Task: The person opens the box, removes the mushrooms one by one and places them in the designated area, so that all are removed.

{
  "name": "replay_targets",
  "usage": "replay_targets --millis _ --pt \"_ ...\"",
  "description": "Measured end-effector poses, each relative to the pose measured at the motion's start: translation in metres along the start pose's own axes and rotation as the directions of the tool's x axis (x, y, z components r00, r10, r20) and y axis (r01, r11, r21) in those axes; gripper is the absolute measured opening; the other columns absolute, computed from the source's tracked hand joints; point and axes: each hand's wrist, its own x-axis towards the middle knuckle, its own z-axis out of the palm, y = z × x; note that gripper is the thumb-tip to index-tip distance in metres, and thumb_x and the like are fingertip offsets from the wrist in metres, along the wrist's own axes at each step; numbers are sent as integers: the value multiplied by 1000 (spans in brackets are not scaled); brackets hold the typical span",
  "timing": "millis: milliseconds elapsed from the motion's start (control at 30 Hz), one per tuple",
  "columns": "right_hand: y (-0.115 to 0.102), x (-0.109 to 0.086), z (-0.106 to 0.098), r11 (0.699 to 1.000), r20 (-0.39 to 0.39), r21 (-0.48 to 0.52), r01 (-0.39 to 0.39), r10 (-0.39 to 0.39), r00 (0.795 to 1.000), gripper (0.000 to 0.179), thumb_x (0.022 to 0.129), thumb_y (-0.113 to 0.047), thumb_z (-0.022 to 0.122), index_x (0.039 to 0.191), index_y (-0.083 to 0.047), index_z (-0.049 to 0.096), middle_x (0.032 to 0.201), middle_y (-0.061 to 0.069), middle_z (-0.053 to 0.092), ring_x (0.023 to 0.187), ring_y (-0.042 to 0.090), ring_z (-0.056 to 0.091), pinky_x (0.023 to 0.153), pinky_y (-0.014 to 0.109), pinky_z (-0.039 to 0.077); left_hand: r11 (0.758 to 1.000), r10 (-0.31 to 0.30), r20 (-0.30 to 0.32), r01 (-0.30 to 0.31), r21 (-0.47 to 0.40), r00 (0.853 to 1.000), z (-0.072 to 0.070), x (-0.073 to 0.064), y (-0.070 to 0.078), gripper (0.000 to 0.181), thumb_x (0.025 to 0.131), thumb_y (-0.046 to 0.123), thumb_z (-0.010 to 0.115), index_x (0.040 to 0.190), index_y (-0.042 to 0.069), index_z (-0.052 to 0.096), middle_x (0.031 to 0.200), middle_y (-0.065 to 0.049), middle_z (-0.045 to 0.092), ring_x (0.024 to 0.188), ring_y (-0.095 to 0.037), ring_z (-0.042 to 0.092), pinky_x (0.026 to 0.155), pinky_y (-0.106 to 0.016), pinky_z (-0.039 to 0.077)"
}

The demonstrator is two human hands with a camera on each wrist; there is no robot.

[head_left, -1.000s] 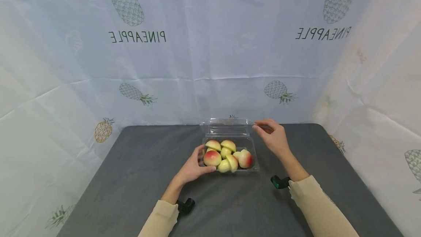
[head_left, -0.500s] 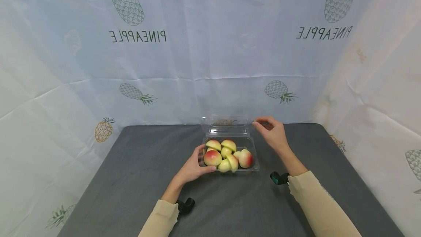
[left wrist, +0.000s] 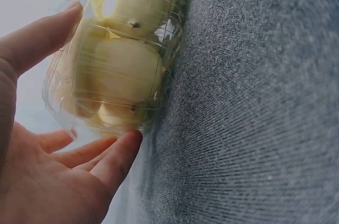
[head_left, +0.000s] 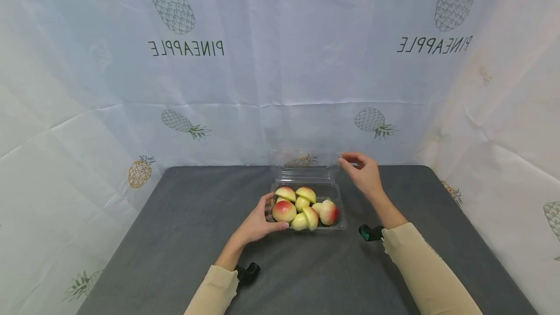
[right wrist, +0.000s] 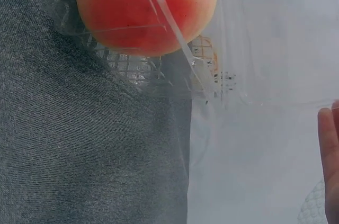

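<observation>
In the head view a clear plastic clamshell box stands on the dark table, its lid raised at the back. Several yellow fruits with a red blush, like peaches, lie inside. My left hand grips the box's left end, thumb along the front and fingers round the far side. The left wrist view shows its fingertips against the end wall. At the lid's right corner, my right hand pinches the edge between thumb and fingers. Only a few right fingers show in the right wrist view, beside the lid.
The dark grey table runs back to a white-blue curtain printed with pineapples. More curtain hangs at the sides. A black wrist camera sits below the left wrist, another wrist camera by the right.
My right hand has risen slightly, and the lid has tilted further up and back. My left hand and the fruits keep their places.
</observation>
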Motion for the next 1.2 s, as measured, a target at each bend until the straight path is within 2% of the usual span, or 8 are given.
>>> replay_targets --millis 167,367,600,700,833,933,1033,1200 --pt "5 1 2 1000 4 24 -17 17 1000 26 98 -4 68 117 13 68 116 29 66 94 -1 62 82 11 49 1000 5 1 -5 -6 1000 0 1 -1 100 87 34 83 160 8 20 157 -24 31 138 -40 44 106 -55 45" --pt "13 3 5 998 -15 53 -39 40 999 23 99 -5 66 115 11 69 104 31 68 85 9 67 74 17 54 1000 4 -3 -4 -15 1000 1 2 0 100 87 33 84 160 8 20 157 -24 32 139 -40 43 108 -54 44" --pt "21 4 8 995 5 45 -85 84 996 23 101 -6 64 115 11 69 104 33 67 93 39 66 73 20 54 1000 12 1 -12 -13 1000 1 2 0 101 87 33 84 160 6 20 156 -24 32 139 -41 43 108 -55 44" --pt "25 4 9 992 23 47 -119 118 993 24 102 -6 62 118 11 68 108 34 65 98 46 64 73 18 54 1000 12 -1 -12 -13 1000 2 2 0 101 87 32 84 160 6 20 156 -25 32 138 -41 44 107 -55 44" --pt "38 7 11 989 37 39 -143 141 989 26 102 -5 62 121 12 66 111 34 65 99 45 65 74 20 55 1000 9 -6 -9 -11 1000 1 1 2 101 86 32 84 160 6 20 156 -25 32 139 -41 43 108 -55 44" --pt "59 9 14 988 41 26 -150 149 988 28 102 -8 63 123 10 66 113 32 67 98 39 67 81 33 59 1000 4 -3 -4 -5 1000 2 1 3 101 86 33 84 160 6 20 156 -24 32 139 -40 43 108 -54 44" --pt "80 10 17 984 38 16 -177 176 984 32 103 -15 64 125 7 66 116 28 68 98 33 68 86 46 58 1000 8 1 -8 3 1000 2 0 3 101 87 33 84 160 6 20 156 -25 32 138 -41 43 108 -54 44" --pt "90 6 20 974 47 0 -228 228 973 37 102 -24 65 127 3 66 118 23 68 102 32 68 88 46 58 1000 -1 -6 1 -2 1000 2 1 3 101 86 33 84 160 6 20 155 -24 33 138 -40 43 109 -54 43"
